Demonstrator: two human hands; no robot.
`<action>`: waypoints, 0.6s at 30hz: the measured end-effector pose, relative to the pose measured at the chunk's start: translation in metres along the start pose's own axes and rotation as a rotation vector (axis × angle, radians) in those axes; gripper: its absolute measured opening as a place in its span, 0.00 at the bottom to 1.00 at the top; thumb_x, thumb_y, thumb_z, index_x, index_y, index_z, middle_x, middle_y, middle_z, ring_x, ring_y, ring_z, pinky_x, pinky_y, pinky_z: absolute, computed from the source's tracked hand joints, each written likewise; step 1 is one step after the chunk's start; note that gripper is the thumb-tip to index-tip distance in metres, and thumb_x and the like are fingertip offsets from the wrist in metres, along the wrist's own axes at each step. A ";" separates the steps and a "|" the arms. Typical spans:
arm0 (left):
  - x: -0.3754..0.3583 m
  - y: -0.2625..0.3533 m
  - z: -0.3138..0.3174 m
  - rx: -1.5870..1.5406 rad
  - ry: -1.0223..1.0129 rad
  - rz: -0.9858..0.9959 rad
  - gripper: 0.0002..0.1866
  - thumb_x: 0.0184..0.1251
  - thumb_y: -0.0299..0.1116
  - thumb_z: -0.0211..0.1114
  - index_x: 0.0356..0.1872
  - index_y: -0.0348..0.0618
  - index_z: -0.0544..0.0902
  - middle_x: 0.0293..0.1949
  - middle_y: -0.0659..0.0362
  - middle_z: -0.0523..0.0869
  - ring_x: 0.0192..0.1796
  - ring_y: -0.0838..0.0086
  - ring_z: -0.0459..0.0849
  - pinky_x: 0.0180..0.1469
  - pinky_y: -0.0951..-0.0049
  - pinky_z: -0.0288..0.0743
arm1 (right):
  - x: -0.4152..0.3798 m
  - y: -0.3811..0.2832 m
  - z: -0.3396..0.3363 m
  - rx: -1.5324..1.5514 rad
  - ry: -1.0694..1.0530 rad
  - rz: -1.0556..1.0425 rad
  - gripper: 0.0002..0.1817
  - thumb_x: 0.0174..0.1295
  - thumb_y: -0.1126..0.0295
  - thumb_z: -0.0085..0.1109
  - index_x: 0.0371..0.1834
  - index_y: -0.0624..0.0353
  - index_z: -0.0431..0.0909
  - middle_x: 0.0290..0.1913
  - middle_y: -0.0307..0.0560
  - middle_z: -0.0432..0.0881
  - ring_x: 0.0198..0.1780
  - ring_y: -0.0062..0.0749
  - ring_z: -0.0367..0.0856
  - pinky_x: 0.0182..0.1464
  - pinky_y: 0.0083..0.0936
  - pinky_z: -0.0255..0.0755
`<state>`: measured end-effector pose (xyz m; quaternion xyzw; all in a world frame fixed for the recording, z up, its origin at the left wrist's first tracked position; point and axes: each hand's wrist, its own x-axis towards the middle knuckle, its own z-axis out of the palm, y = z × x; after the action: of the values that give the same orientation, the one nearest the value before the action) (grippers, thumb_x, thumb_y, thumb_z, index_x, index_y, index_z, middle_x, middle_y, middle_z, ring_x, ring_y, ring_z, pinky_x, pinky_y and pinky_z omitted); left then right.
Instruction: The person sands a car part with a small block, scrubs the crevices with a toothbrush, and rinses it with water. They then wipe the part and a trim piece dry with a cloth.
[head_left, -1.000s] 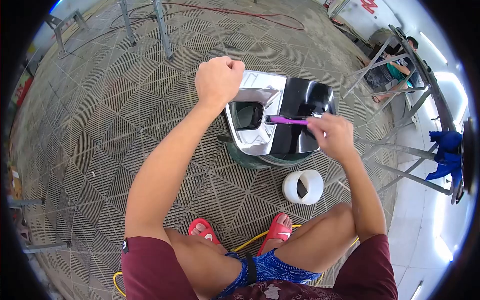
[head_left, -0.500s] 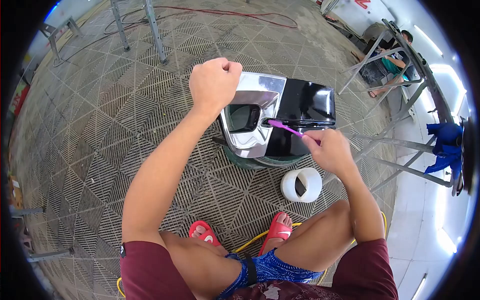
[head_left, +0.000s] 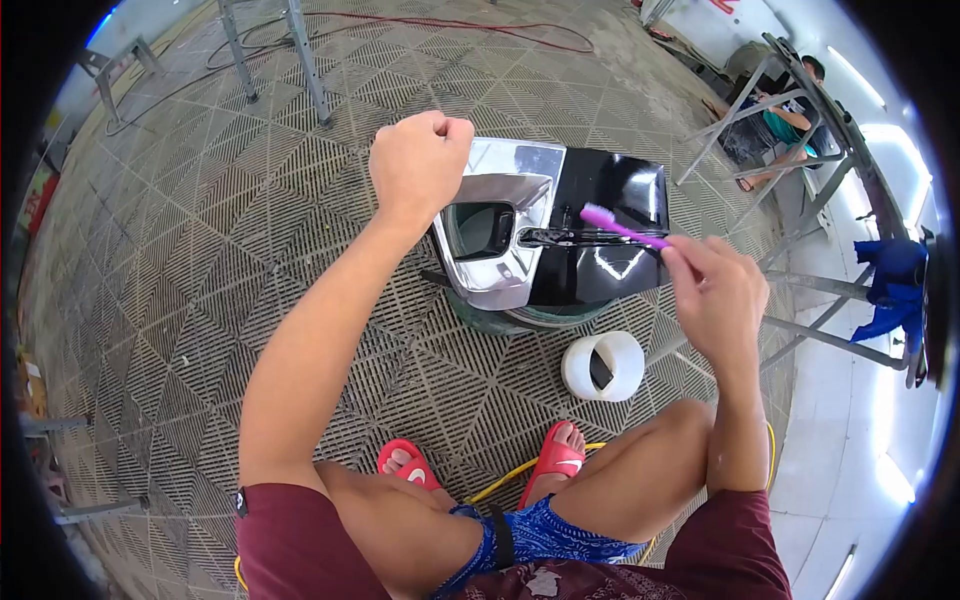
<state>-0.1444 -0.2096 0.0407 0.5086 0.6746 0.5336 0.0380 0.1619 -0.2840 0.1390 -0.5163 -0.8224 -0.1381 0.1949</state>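
Note:
A glossy car trim piece (head_left: pixel 604 185), chrome at the left with a squarish opening and black at the right, rests on a dark green round support (head_left: pixel 540 318). My left hand (head_left: pixel 420 160) is closed at the upper left edge of its chrome end, the fingertips hidden beneath. In my right hand (head_left: pixel 718 290) is a purple toothbrush (head_left: pixel 625 229), pinched by the handle. Its bristle head points left, over the black section close to the groove running along the middle.
A white open container (head_left: pixel 604 367) with a dark object inside stands on the grated floor (head_left: pixel 330 390) near my feet. Metal stands (head_left: pixel 310 65) are at the upper left, a red hose (head_left: pixel 450 22) behind. At right, a person (head_left: pixel 785 125) sits behind a metal frame.
My right hand has drawn the toothbrush right, and its head has left the small recess beside the chrome opening. The trim piece and my left hand have shifted slightly left.

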 end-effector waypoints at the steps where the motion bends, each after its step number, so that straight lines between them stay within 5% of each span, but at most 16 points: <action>1: 0.000 0.002 -0.001 0.000 0.002 0.000 0.15 0.63 0.42 0.65 0.28 0.41 0.91 0.23 0.47 0.88 0.28 0.50 0.88 0.37 0.55 0.83 | -0.002 -0.002 0.005 -0.009 -0.047 -0.060 0.07 0.67 0.65 0.68 0.42 0.50 0.92 0.25 0.42 0.79 0.25 0.45 0.81 0.30 0.41 0.71; 5: 0.002 0.008 -0.002 0.016 -0.045 0.015 0.15 0.63 0.42 0.65 0.30 0.41 0.92 0.24 0.47 0.88 0.29 0.49 0.89 0.38 0.55 0.84 | -0.009 0.001 0.060 -0.077 -0.069 -0.157 0.09 0.69 0.61 0.65 0.42 0.49 0.92 0.27 0.46 0.81 0.30 0.50 0.84 0.33 0.45 0.75; 14: -0.001 0.005 0.001 -0.005 0.021 0.098 0.18 0.63 0.42 0.65 0.26 0.33 0.86 0.22 0.44 0.84 0.25 0.53 0.84 0.35 0.58 0.77 | -0.010 -0.008 0.054 -0.068 -0.274 -0.017 0.14 0.72 0.57 0.59 0.37 0.50 0.91 0.30 0.52 0.87 0.32 0.54 0.88 0.38 0.51 0.80; 18: -0.004 0.008 -0.001 -0.015 0.008 0.051 0.18 0.64 0.42 0.66 0.26 0.33 0.85 0.20 0.47 0.82 0.23 0.55 0.82 0.34 0.59 0.77 | -0.001 0.000 0.055 0.190 -0.608 0.280 0.14 0.71 0.60 0.59 0.42 0.55 0.91 0.34 0.58 0.91 0.38 0.59 0.88 0.46 0.46 0.82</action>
<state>-0.1377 -0.2138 0.0456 0.5232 0.6578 0.5412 0.0256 0.1523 -0.2615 0.0902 -0.6211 -0.7732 0.1276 0.0051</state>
